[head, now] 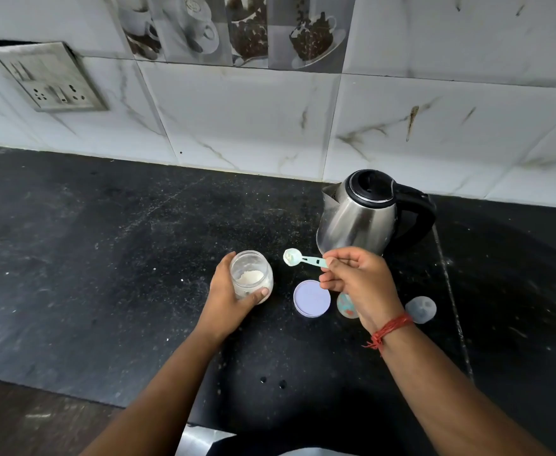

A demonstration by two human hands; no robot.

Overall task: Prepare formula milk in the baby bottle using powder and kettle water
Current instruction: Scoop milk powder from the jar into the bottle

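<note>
My left hand [229, 296] grips an open clear jar [252, 276] with white powder at its bottom, standing on the black counter [105, 258]. My right hand [360, 281] pinches the handle of a light green scoop [298, 257] holding white powder, raised between the jar and the steel kettle [362, 213]. The baby bottle [347, 306], with coloured print, stands mostly hidden under my right hand. A clear dome cap [421, 309] lies to its right.
The jar's lilac lid [312, 297] lies flat between the jar and the bottle. A marble-tiled wall with a socket plate [49, 79] runs behind the counter. The counter's front edge drops off at the lower left.
</note>
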